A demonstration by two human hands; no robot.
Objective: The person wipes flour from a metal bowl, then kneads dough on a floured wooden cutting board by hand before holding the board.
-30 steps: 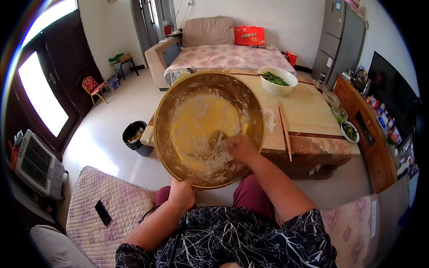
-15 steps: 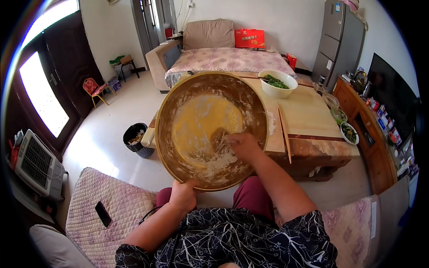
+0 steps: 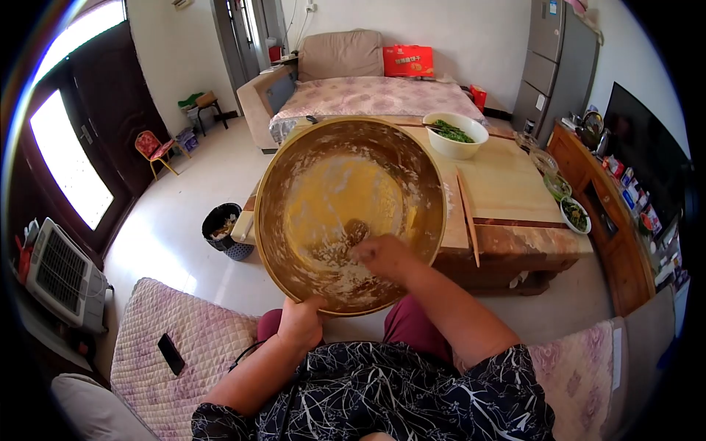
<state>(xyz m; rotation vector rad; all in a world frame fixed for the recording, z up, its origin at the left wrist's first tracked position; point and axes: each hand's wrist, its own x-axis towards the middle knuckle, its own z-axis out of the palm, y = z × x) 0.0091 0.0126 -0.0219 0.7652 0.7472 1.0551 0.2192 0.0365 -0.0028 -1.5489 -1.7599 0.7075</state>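
Observation:
A large golden metal basin [image 3: 426,173] is tilted toward me above my lap, its inside smeared with white flour-like residue. My left hand [image 3: 300,323] is closed on the basin's near rim, thumb over the edge. Inside the basin, my right hand [image 3: 386,257] is low on the right with its fingers curled down near the floury crumbs [image 3: 349,275]. A brownish round patch shows just beyond those fingertips; whether it is a reflection or an object I cannot tell. Anything within the right fingers is hidden.
Behind the basin stands a low table with a wooden board [image 3: 507,187], a rolling pin [image 3: 468,217], a white bowl of chopped greens [image 3: 456,138] and a small dish [image 3: 575,216]. A waste bin [image 3: 228,234] is on the floor at left. A phone [image 3: 170,354] lies on the quilted seat.
My right hand has moved left and slightly down inside the basin. The floury crumbs are shifted and less heaped. My left hand keeps its hold on the rim.

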